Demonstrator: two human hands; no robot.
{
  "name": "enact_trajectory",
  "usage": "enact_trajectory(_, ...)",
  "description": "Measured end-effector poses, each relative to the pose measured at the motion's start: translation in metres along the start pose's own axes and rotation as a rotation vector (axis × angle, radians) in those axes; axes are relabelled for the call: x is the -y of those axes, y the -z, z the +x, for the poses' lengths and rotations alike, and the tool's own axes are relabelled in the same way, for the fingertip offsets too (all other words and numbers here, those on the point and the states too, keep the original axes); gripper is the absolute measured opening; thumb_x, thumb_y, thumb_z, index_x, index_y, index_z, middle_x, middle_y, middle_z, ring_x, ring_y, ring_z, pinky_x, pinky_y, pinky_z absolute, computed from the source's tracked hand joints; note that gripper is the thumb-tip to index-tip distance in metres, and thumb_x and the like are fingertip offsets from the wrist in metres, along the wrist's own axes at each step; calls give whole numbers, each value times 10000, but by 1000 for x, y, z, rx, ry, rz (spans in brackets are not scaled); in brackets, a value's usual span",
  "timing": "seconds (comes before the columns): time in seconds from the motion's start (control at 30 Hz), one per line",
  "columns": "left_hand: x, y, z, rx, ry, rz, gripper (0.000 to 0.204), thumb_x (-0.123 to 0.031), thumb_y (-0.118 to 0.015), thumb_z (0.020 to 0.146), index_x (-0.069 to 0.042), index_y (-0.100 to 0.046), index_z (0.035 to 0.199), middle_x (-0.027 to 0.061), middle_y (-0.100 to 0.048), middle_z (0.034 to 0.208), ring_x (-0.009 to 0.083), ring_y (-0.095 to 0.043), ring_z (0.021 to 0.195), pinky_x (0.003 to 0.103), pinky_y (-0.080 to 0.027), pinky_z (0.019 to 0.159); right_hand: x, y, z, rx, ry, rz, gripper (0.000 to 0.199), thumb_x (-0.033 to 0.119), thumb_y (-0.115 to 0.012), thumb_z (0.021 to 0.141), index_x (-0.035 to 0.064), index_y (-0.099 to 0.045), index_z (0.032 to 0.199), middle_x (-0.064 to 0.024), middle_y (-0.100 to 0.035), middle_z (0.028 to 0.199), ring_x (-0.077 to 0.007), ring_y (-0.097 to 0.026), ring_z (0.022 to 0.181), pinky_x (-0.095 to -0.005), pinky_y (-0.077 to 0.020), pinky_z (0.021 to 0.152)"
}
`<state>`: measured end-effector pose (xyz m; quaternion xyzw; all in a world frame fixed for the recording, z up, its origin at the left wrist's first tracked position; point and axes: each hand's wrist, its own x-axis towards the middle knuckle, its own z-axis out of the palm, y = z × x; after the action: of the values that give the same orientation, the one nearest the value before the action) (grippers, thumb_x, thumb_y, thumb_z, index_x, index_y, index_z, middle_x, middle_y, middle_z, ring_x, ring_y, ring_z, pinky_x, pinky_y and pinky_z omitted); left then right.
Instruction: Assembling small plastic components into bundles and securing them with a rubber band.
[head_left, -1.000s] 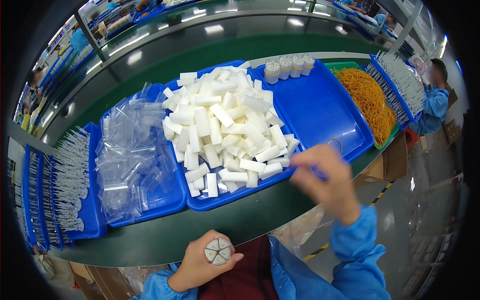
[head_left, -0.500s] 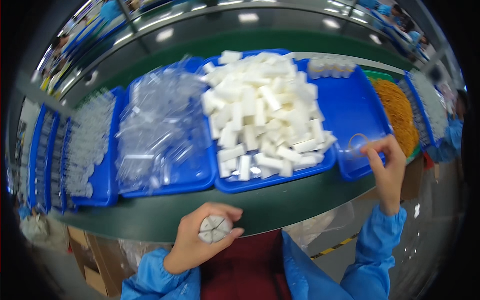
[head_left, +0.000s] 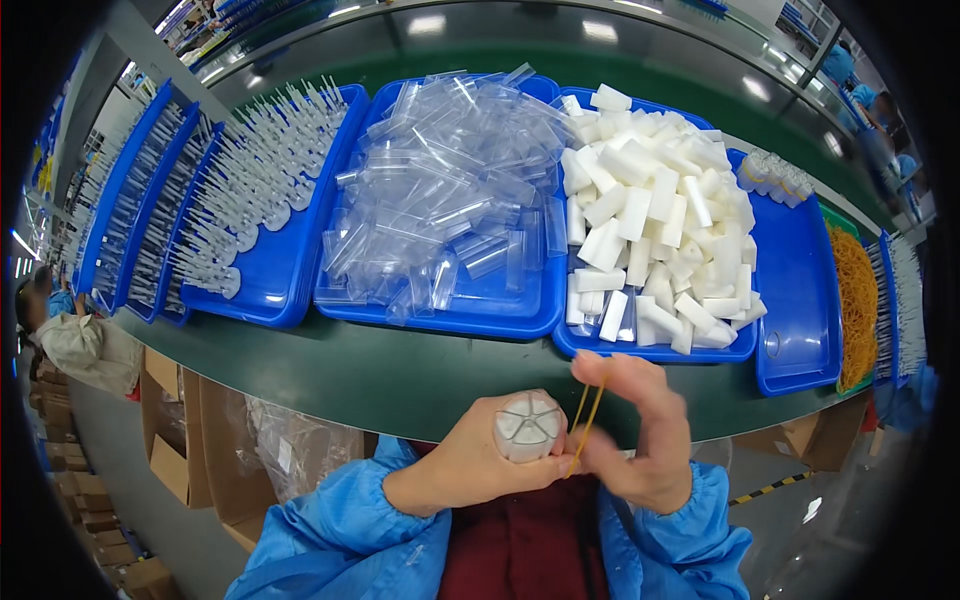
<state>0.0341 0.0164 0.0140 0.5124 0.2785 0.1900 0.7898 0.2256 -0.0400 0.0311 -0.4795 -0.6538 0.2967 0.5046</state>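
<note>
My left hand (head_left: 452, 462) is wrapped around a round bundle of white wedge-shaped pieces (head_left: 527, 427), its segmented end facing up. Just to the right, my right hand (head_left: 645, 425) holds a thin yellow-orange rubber band (head_left: 590, 425) stretched into a long loop across its fingers. The band is close beside the bundle; whether they touch I cannot tell. Both hands are over the near edge of the green table (head_left: 400, 375). Beyond them, white foam-like blocks (head_left: 650, 215) are heaped in a blue tray. A mass of similar rubber bands (head_left: 853, 310) lies at the far right.
Left of the white blocks, a blue tray holds clear plastic pieces (head_left: 450, 190). Further left, trays carry upright white-stemmed parts (head_left: 265, 165). A blue tray (head_left: 795, 290) on the right has small clear-and-white pieces (head_left: 775, 178) at its back. Cardboard boxes (head_left: 225, 450) stand below the table's left side.
My right hand has come from above the right-hand tray to beside my left hand, and the rubber band is now stretched. The view has swung, so the trays appear further right.
</note>
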Motion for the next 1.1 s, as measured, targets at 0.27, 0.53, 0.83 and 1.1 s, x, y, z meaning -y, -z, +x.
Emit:
enact_trajectory(0.27,-20,6,-14,-123,-101,553,316,-153,-855,813,-38,-626,1000,40,-668,809,139,-637,731,305,-519,668,2,32,19,370,228,-621,557,468,-817,757,75,-689,1131,-1,-711,973,-159,-688,978,-452,-416,1054)
enact_trajectory(0.53,-14,1,-9,-530,-391,-174,319,43,-807,782,2,-614,1032,57,-668,813,90,-616,663,262,-517,628,12,17,-7,-267,-8,1156,800,583,-156,1073,-23,-676,1125,-70,-694,896,-225,-680,846,-439,-427,906)
enact_trajectory(0.83,4,-15,-3,-66,-693,408,537,22,-903,726,-28,-555,1131,111,-669,885,203,-680,759,300,-546,652,-24,9,1,-221,-215,318,827,187,-886,768,-64,-466,1436,-211,-639,1309,-261,-666,1149,-399,-493,1020)
enact_trajectory(1.1,5,-16,-8,-300,-398,752,1088,-78,-896,668,-63,-316,1589,94,-708,918,259,-711,770,355,-568,726,27,15,10,314,80,-643,770,564,-812,746,22,-619,1259,-73,-706,1144,-201,-683,1037,-413,-457,1001)
